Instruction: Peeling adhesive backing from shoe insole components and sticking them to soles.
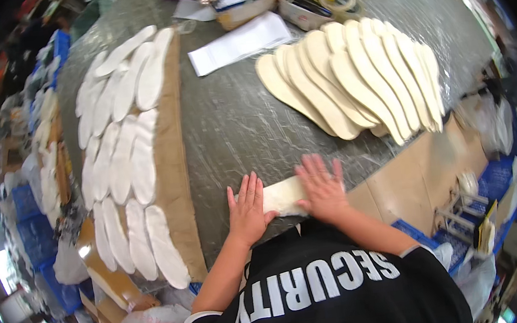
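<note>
The left hand (250,210) and blurred right hand (323,191) partly hide a cream piece (282,198).

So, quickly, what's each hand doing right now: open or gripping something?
Left hand: open, palm down at the left end of the cream shoe insole.
Right hand: open, palm down over its right end, slightly blurred.

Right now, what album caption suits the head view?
Left hand and right hand spread flat on a pale piece, near fanned cream insoles.
</note>
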Demonstrator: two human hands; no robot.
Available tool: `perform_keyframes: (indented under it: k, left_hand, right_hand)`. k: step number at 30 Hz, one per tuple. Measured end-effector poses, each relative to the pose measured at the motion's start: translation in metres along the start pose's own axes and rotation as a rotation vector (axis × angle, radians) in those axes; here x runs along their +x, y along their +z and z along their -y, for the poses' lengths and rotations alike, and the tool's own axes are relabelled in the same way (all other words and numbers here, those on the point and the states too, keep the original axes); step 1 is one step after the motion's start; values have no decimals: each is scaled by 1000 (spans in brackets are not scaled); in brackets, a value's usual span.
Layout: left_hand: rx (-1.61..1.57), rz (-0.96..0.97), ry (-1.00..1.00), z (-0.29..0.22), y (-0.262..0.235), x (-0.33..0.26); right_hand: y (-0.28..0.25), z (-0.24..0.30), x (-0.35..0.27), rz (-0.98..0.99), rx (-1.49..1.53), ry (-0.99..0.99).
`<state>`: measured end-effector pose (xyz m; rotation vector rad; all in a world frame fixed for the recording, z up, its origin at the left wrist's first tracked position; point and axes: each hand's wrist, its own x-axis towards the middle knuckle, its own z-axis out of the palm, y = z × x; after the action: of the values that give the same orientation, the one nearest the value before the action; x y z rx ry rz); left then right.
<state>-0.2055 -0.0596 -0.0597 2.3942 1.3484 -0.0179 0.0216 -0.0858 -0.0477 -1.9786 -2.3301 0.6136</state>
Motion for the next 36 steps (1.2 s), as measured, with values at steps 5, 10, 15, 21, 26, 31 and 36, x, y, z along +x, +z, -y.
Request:
perform_keyframes:
  k: [5, 10, 15, 21, 26, 31, 36]
  left_hand:
    - [-173, -80, -113, -5, -6, -10]
    - [-356, 189, -333, -20, -27, -14]
    - [-682, -221, -392, 20, -44, -98]
    - [-202, -1097, -987, 118, -108, -251]
    - [222, -1055, -1349, 236, -136, -372]
    - [593, -776, -1284, 303, -113, -408]
    - [-47, -739, -999, 293, -95, -325]
  right_hand:
    - [-2, -13, -9, -19, -31, 95]
    - [35, -67, -19, -363, 372, -122]
    - [38, -73, -15, -352, 396, -118]
    - [37, -65, -7, -363, 185, -107]
    - [41, -54, -1, -406, -12, 8]
    - [38, -51, -1, -410, -110, 57]
    - [40, -3, 18, -535, 29, -25]
